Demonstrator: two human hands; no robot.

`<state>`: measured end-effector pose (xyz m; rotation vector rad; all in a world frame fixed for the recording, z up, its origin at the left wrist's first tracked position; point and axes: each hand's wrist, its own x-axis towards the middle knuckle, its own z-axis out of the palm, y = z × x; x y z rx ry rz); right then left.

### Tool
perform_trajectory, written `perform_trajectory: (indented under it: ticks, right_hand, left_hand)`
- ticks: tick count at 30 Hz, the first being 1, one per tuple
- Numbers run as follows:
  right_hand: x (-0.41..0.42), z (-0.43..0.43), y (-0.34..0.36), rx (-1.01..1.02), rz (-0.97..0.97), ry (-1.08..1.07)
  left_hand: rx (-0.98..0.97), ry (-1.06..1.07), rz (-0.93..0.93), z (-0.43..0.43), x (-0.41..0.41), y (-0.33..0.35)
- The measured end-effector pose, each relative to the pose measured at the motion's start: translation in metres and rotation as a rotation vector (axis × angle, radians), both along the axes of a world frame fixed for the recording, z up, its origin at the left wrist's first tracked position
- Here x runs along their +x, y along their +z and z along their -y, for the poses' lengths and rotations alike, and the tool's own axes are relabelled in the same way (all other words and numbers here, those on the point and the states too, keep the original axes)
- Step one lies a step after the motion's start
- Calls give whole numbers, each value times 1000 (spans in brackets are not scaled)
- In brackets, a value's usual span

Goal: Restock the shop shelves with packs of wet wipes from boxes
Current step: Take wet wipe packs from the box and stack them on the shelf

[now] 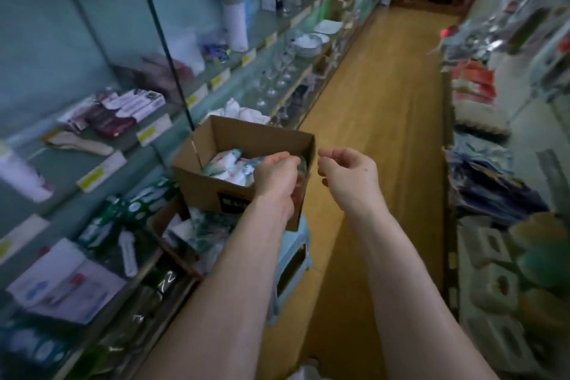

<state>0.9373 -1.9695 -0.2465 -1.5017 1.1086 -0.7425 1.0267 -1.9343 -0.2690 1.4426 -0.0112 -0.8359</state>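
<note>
Your left grip [277, 176] is over the box [197, 191], at its 3 o'clock wall, knuckles up and fingers curled down inside the rim. Something greenish shows under those fingers, but the blur hides whether they pinch it (I cannot tell). Your right grip [348, 173] hangs just beside it at 3 o'clock, outside the box and above the floor [385, 102], its fingers loosely curled around nothing and thumb near the forefinger.

The packs [228, 168] lie jumbled in the box, white with teal print, at 9 o'clock of your left grip. The box stands open on a pale blue stool [293, 253]. At 7 o'clock of it a lower box [163, 219] sits against the shelf [101, 170], with more wrapped goods inside (too blurred to name).

Green packets [135, 207] lie on the shelf at 9 o'clock of the lower box. Stemmed glasses [277, 71] stand on a shelf at 12 o'clock of the box.
</note>
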Motion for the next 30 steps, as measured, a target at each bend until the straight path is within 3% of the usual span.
perform_trajectory:
  ticks: [11,20,25,30]
  right_hand:
    - [82,57,-45,143,-91,210]
    - [158,68,-91,302,-181,254]
    - [213,72,-122,373,-307,232]
    - [247,68,-154,387,-521,222]
  left_hand:
    - [66,252,-234,17,87,-40]
    - [110,304,-367,21,179,-72]
    - [292,252,-290,25,233,-96]
    - [509,-27,34,46,268,-120]
